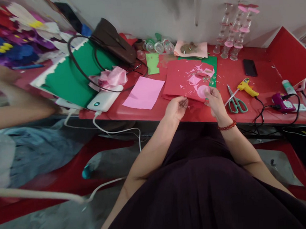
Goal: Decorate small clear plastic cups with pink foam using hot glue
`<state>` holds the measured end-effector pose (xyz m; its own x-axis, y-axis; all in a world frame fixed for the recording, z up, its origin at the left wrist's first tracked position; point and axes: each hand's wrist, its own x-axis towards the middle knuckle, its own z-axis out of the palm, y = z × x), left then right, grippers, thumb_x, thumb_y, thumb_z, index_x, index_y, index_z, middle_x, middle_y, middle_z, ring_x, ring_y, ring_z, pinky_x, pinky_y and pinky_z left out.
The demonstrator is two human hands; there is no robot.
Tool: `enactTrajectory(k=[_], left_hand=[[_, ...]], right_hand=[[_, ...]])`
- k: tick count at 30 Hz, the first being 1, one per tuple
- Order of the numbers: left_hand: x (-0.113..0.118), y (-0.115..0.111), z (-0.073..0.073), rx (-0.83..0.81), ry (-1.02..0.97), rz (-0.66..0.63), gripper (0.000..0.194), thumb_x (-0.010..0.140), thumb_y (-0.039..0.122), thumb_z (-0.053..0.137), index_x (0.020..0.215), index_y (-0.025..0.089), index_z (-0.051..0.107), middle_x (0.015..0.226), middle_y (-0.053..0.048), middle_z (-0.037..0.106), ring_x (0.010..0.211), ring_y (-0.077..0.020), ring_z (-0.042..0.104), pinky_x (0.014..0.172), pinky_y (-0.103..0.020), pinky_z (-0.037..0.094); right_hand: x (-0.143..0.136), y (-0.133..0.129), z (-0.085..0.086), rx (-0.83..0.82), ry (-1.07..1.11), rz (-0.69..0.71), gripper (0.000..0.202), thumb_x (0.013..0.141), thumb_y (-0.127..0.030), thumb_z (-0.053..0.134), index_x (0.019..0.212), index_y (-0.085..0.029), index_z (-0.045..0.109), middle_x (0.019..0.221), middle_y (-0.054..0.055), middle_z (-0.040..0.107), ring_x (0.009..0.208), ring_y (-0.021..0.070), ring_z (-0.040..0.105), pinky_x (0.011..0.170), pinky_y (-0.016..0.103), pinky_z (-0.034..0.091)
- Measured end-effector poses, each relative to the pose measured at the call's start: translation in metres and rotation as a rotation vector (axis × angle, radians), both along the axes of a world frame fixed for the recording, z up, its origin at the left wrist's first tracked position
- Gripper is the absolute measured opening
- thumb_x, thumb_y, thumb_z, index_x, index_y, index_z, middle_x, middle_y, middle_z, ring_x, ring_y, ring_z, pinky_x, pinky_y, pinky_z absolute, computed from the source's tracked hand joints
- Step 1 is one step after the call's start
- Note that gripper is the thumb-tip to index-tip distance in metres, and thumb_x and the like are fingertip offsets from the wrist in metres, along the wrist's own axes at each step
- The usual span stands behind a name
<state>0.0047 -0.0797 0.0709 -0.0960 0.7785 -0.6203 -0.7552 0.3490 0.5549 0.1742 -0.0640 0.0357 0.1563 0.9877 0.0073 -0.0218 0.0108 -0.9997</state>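
Note:
My right hand (214, 100) pinches a round pale pink disc (203, 91), thin and slightly see-through, above the front edge of the red card sheets (175, 79). With its palm turned up and fingers loosely apart, my left hand (177, 108) is at the near edge of those sheets and holds nothing. Pink paper scraps (194, 79) lie scattered over the red card. A sheet of pink paper (144, 93) rests left of my left hand. To the right of my right hand are green-handled scissors (237, 104) and a yellow glue gun (247, 87).
Clear plastic cups (159, 46) stand at the back. Strings of cups with pink discs (237, 33) are by the wall. A phone (250, 67), a brown bag (114, 40) and a white power bank (105, 98) with cables are around. Another person's arm (20, 102) is at left.

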Motion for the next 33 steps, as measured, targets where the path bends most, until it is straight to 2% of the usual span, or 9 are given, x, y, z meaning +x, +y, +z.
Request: enactTrajectory(k=[4, 9, 13, 18, 22, 26, 29, 33], left_hand=[[0.000, -0.004, 0.006, -0.020, 0.000, 0.051, 0.021, 0.080, -0.004, 0.060, 0.078, 0.016, 0.061, 0.074, -0.003, 0.060, 0.074, -0.0113, 0.061, 0.085, -0.021, 0.056], [0.000, -0.034, 0.004, -0.049, -0.082, -0.059, 0.014, 0.082, 0.002, 0.062, 0.090, 0.012, 0.067, 0.086, -0.012, 0.068, 0.091, -0.0219, 0.070, 0.089, -0.032, 0.061], [0.003, -0.043, 0.004, -0.065, -0.107, -0.057, 0.011, 0.087, 0.005, 0.059, 0.091, 0.011, 0.067, 0.086, -0.014, 0.069, 0.088, -0.0213, 0.071, 0.086, -0.030, 0.062], [0.010, -0.036, 0.006, -0.098, -0.119, 0.029, 0.015, 0.087, 0.001, 0.059, 0.094, 0.012, 0.066, 0.087, -0.012, 0.069, 0.096, -0.0211, 0.073, 0.094, -0.029, 0.062], [0.011, -0.030, 0.007, -0.025, -0.120, 0.118, 0.020, 0.086, -0.003, 0.057, 0.096, 0.013, 0.065, 0.089, -0.011, 0.069, 0.105, -0.0206, 0.074, 0.099, -0.027, 0.061], [0.008, -0.012, 0.007, -0.065, -0.098, 0.119, 0.022, 0.085, 0.000, 0.060, 0.100, 0.015, 0.068, 0.096, -0.012, 0.070, 0.114, -0.0218, 0.072, 0.104, -0.029, 0.059], [0.007, 0.006, 0.006, -0.095, -0.063, 0.115, 0.019, 0.087, 0.004, 0.061, 0.101, 0.016, 0.068, 0.096, -0.011, 0.069, 0.104, -0.0188, 0.071, 0.100, -0.027, 0.059], [0.010, 0.027, 0.003, -0.085, -0.042, 0.112, 0.014, 0.088, 0.003, 0.062, 0.093, 0.016, 0.066, 0.080, -0.004, 0.062, 0.079, -0.0126, 0.064, 0.084, -0.021, 0.058]], right_hand=[[0.000, 0.000, 0.001, -0.038, 0.051, -0.005, 0.055, 0.075, -0.071, 0.077, 0.106, -0.029, 0.063, 0.120, 0.005, 0.069, 0.111, 0.0245, 0.063, 0.094, 0.046, 0.055], [-0.015, 0.000, -0.003, -0.042, 0.125, 0.072, 0.057, 0.071, -0.070, 0.083, 0.106, -0.029, 0.065, 0.119, 0.004, 0.072, 0.114, 0.0242, 0.063, 0.095, 0.045, 0.057], [-0.026, 0.004, -0.006, -0.022, 0.228, 0.118, 0.054, 0.069, -0.067, 0.087, 0.100, -0.027, 0.066, 0.110, 0.003, 0.073, 0.107, 0.0214, 0.067, 0.096, 0.043, 0.057], [-0.013, 0.006, -0.001, -0.003, 0.227, 0.041, 0.051, 0.072, -0.067, 0.084, 0.100, -0.028, 0.066, 0.111, 0.003, 0.074, 0.105, 0.0209, 0.068, 0.091, 0.040, 0.058], [-0.002, 0.004, 0.001, -0.005, 0.196, 0.008, 0.050, 0.076, -0.068, 0.080, 0.101, -0.028, 0.065, 0.113, 0.004, 0.074, 0.108, 0.0223, 0.066, 0.091, 0.042, 0.057], [-0.005, 0.003, 0.001, -0.044, 0.187, 0.000, 0.048, 0.076, -0.064, 0.080, 0.103, -0.028, 0.065, 0.122, 0.005, 0.072, 0.116, 0.0245, 0.064, 0.093, 0.046, 0.056], [-0.008, 0.002, 0.002, -0.071, 0.192, -0.023, 0.046, 0.074, -0.062, 0.081, 0.101, -0.028, 0.064, 0.123, 0.004, 0.071, 0.119, 0.0252, 0.063, 0.094, 0.046, 0.056], [-0.008, 0.002, 0.002, -0.066, 0.202, -0.021, 0.048, 0.072, -0.063, 0.082, 0.101, -0.028, 0.064, 0.120, 0.004, 0.071, 0.118, 0.0252, 0.063, 0.096, 0.046, 0.056]])
